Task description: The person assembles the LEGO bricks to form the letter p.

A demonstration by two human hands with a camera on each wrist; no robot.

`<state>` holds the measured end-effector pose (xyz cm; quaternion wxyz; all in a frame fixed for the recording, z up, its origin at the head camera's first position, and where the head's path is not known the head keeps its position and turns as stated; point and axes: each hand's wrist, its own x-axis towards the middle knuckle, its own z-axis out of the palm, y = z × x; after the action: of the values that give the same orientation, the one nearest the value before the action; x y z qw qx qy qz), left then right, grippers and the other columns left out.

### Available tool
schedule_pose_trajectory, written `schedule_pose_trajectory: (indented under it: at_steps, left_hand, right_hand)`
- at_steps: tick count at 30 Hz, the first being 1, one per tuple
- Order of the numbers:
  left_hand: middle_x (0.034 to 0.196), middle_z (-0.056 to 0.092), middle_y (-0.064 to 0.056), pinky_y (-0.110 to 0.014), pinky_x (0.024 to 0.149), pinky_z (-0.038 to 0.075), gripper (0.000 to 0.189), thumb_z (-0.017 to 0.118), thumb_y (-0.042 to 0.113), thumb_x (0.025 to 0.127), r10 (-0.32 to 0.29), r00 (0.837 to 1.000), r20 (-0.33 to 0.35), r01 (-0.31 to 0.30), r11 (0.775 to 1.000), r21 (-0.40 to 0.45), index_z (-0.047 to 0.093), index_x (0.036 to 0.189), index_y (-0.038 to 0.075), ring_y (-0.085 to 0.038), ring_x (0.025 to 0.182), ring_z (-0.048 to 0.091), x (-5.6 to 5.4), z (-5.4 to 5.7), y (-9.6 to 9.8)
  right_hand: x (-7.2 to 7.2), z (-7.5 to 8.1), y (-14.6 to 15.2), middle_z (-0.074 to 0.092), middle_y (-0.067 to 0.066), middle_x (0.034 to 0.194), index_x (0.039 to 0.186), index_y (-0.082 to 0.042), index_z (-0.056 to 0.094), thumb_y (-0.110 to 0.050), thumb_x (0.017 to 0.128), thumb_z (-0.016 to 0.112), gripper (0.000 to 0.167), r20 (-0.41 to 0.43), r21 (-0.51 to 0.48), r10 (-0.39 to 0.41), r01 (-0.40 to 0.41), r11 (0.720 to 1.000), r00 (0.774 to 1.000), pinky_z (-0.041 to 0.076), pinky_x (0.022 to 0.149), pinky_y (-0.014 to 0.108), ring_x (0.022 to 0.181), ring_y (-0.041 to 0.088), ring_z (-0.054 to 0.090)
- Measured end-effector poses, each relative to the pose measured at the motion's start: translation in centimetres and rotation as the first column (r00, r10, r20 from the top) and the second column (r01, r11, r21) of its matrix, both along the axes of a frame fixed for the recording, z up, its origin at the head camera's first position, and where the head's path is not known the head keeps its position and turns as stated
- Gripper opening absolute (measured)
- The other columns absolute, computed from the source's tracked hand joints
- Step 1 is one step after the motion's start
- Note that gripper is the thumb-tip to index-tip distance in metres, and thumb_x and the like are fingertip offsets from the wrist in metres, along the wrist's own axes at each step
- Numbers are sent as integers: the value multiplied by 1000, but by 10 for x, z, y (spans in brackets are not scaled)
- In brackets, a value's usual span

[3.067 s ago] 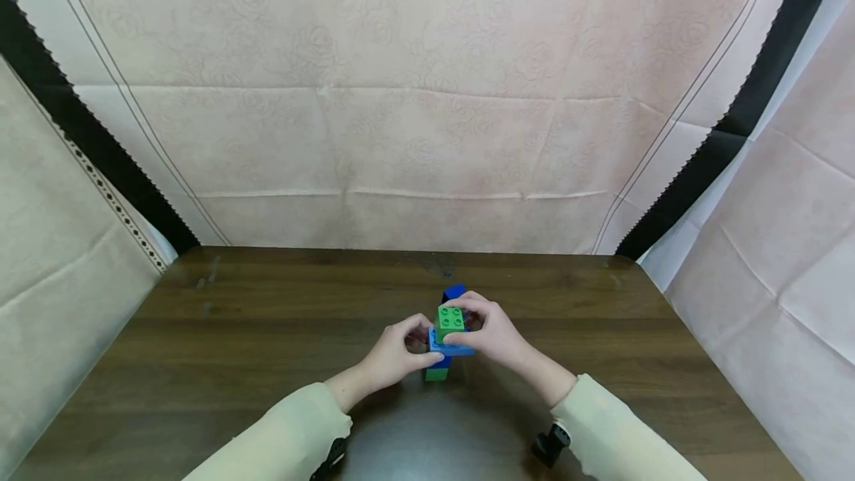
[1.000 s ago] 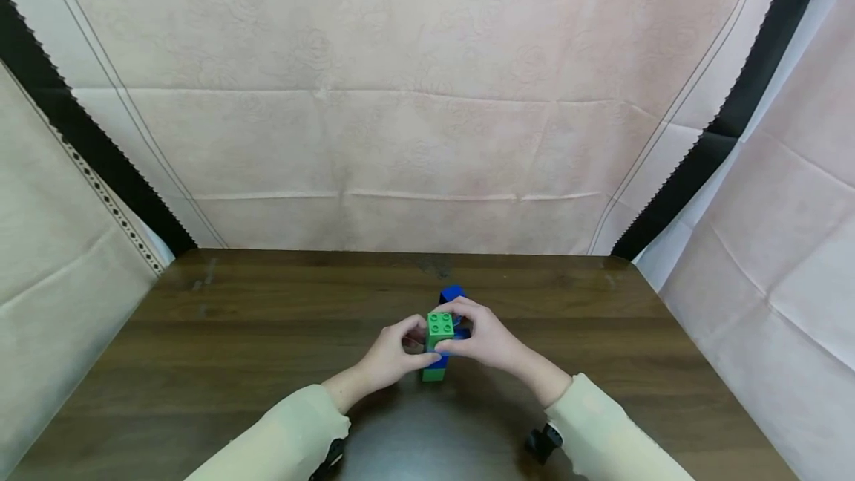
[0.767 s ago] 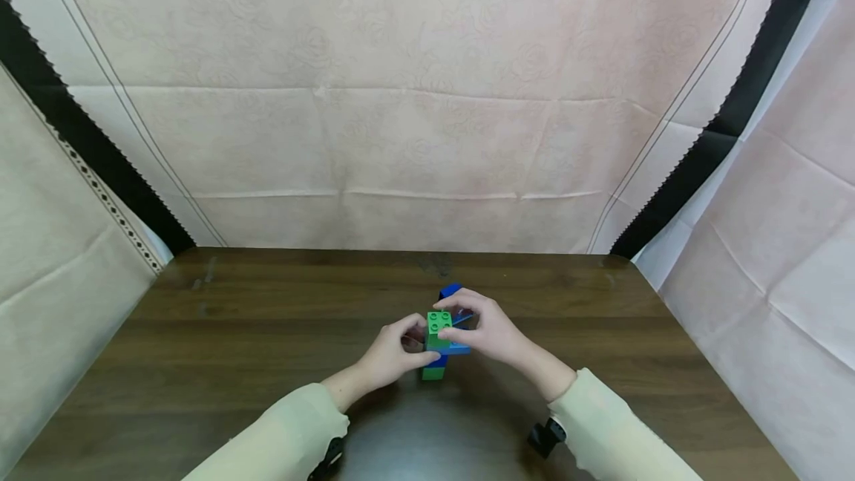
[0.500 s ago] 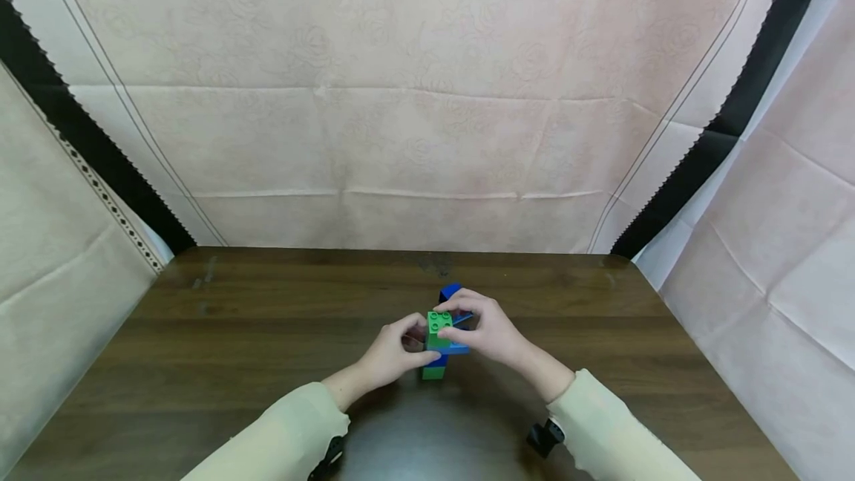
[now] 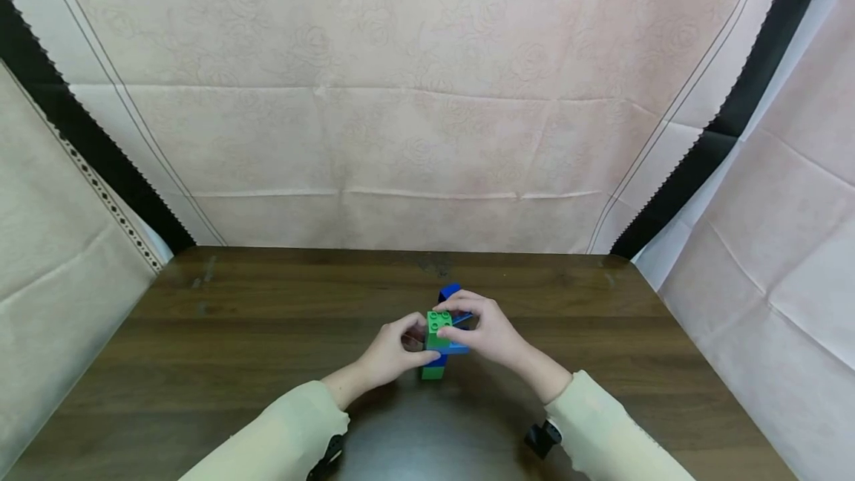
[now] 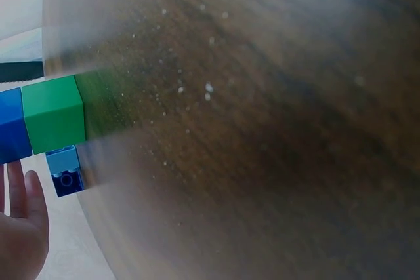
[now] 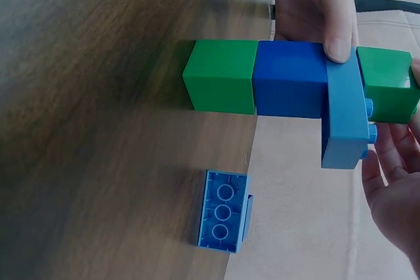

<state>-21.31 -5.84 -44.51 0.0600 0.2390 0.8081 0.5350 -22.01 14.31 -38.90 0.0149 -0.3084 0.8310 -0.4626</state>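
A column of toy building bricks stands on the table. Lowest is a green brick (image 7: 223, 80), then a dark blue brick (image 7: 290, 83), a long light blue brick (image 7: 346, 109) and a smaller green brick (image 5: 438, 323) on top. The light blue brick juts out to the right, with studs showing beside the top brick. My left hand (image 5: 387, 359) grips the light blue layer from the left, its thumb on the near side. With thumb and fingers, my right hand (image 5: 493, 331) pinches the top green brick from the right.
Close behind the column lie joined blue bricks (image 7: 223, 213), one with its hollow underside showing. A brown wooden table (image 5: 267, 318) carries everything. Pale patterned cloth (image 5: 414, 132) hangs beyond its far edge and along both sides.
The top green brick has shifted left and slightly down on the light blue brick. My right hand moved left with it, then lifted its fingers slightly. My left hand keeps its place.
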Motion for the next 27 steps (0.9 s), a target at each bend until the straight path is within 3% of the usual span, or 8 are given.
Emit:
schedule_pose_trajectory:
  at_steps: [4,17,27]
  left_hand:
    - [99,64,-5,-37,86,52,26,70,23,84,-1,1000,4,1,1000,-1,54,101,11,-15,91,59,0,0,0]
    - [98,63,-4,-37,85,52,26,71,23,84,-4,1000,1,4,1000,3,55,101,11,-15,91,58,0,0,-1]
    - [99,63,-4,-40,87,52,26,71,21,83,-4,1000,24,4,1000,21,55,102,12,-17,92,59,0,1,0]
  right_hand:
    - [0,0,-1,63,4,106,111,-11,66,-21,85,69,29,17,-4,-10,10,1000,1000,50,77,24,92,12,55]
    - [-2,0,-1,62,8,109,114,-8,65,-19,86,67,29,34,6,7,-8,1000,999,51,74,23,91,13,54]
    - [-3,-6,0,64,6,107,112,-10,67,-19,85,69,28,48,-29,-33,35,999,998,50,77,23,91,13,55]
